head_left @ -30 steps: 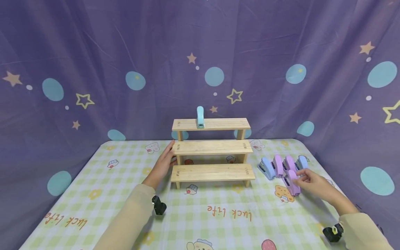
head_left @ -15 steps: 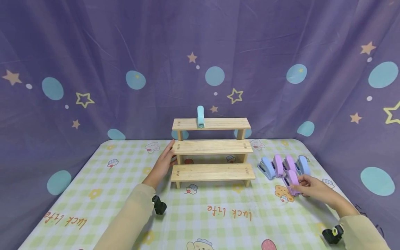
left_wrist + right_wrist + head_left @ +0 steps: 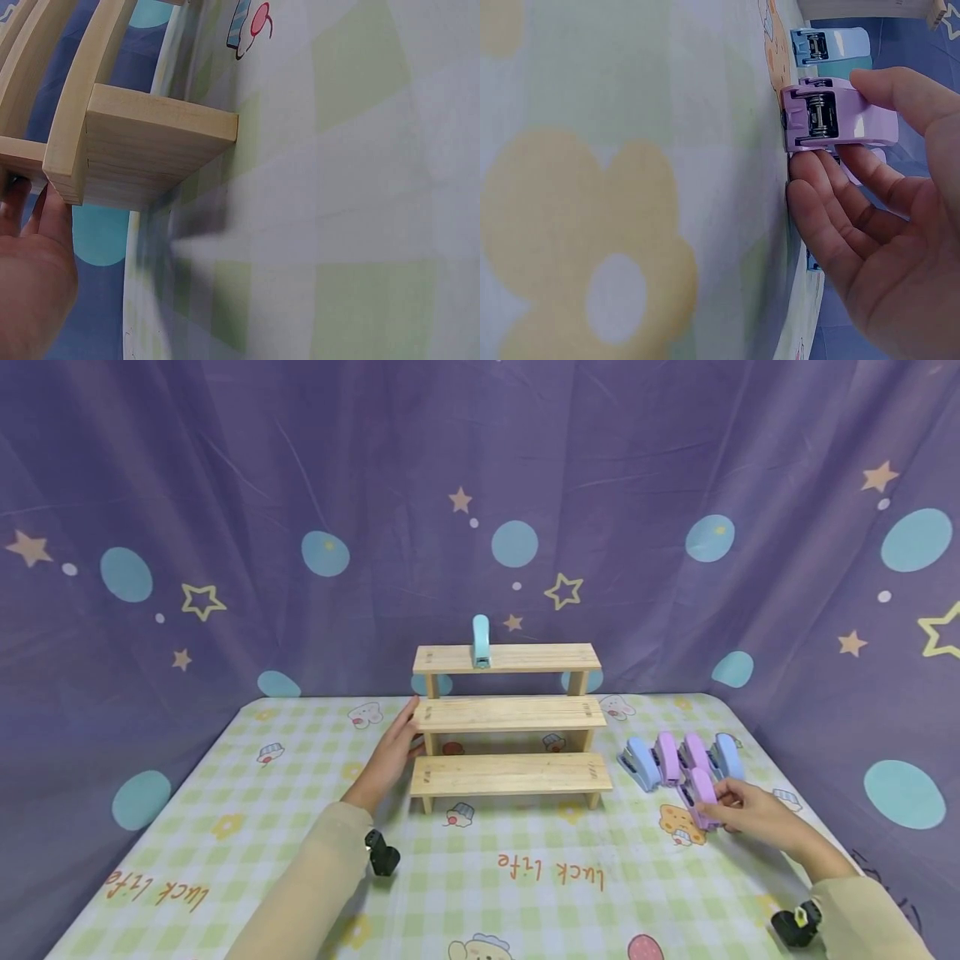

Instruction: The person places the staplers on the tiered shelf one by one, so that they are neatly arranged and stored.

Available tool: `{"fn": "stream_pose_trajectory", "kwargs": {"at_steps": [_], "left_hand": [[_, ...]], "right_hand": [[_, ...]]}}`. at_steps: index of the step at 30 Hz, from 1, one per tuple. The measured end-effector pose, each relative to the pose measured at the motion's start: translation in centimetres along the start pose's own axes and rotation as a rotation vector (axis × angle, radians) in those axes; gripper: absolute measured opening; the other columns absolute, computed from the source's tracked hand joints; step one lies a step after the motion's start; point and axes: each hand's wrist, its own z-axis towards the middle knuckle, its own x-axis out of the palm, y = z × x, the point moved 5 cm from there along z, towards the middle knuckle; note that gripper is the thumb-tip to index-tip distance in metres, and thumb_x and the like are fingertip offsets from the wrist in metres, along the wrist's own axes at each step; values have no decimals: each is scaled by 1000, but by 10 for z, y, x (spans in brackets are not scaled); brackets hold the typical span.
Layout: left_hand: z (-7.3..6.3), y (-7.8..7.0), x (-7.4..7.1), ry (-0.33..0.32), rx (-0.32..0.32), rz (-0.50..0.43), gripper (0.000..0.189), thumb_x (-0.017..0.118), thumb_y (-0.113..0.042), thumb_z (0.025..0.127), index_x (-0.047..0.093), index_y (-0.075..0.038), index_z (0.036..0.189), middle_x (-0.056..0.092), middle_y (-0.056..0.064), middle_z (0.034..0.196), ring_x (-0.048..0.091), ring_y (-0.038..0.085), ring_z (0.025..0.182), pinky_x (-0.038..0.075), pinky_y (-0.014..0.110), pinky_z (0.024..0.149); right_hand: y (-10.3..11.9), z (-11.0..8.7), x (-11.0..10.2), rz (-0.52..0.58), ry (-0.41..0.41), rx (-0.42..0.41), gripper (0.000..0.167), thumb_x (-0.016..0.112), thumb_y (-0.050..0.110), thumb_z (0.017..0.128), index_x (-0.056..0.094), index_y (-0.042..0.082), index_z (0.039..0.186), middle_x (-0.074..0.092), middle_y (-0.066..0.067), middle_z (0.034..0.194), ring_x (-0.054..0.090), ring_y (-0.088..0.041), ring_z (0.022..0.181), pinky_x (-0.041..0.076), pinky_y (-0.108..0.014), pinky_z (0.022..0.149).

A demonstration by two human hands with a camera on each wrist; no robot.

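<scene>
A three-step wooden display shelf [image 3: 510,714] stands mid-table. At its left end my left hand [image 3: 390,758] grips the middle step; in the left wrist view the fingertips pass out of sight behind the wood. A turquoise stapler [image 3: 481,642] is on the top step. Over on the right, my right hand [image 3: 753,814] pinches the nearest purple stapler [image 3: 702,793], thumb on one side and fingers on the other, close over the tablecloth. Right behind it are two more purple staplers [image 3: 667,757], with a light blue stapler [image 3: 640,763] on the left and another light blue stapler [image 3: 726,755] on the right.
A green-and-white checked tablecloth [image 3: 465,902] with cartoon prints covers the table. Behind it hangs a purple curtain [image 3: 420,460] with stars and dots. Black wrist cameras [image 3: 382,853] sit at both sleeves.
My right hand's fingers have shifted lower along the nearest purple stapler and taken hold of it; over the last half second it barely moves. The left hand and shelf have stayed put.
</scene>
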Motion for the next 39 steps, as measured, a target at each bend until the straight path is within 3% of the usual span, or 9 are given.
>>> {"fn": "stream_pose_trajectory", "kwargs": {"at_steps": [12,21,30,39], "left_hand": [[-1,0,0,15,-5,3,55,30,-39,111,11,-31,162,15,7,166,28,34,146,32,47,117],[3,3,-1,40,-31,-45,55,28,-32,112,7,-28,163,8,9,167,21,36,148,25,50,119],[1,2,0,15,-25,4,54,28,-36,112,10,-32,163,11,6,167,28,36,146,32,48,117],[1,3,-1,12,-4,-1,54,29,-37,112,12,-30,163,15,7,166,28,35,146,33,49,116]], "right_hand": [[3,-2,-8,-24,-22,-23,36,70,33,95,57,1,107,64,-8,94,62,-20,81,56,-29,67],[20,-5,-21,-71,-74,-75,35,70,33,95,58,2,108,64,-7,93,62,-18,81,55,-29,67],[38,-5,-32,-139,-110,-89,35,70,38,95,59,7,108,67,-3,92,64,-19,80,50,-26,67],[62,2,-40,-152,-144,-129,35,69,40,95,58,8,107,66,-3,91,61,-11,76,48,-27,64]]}}
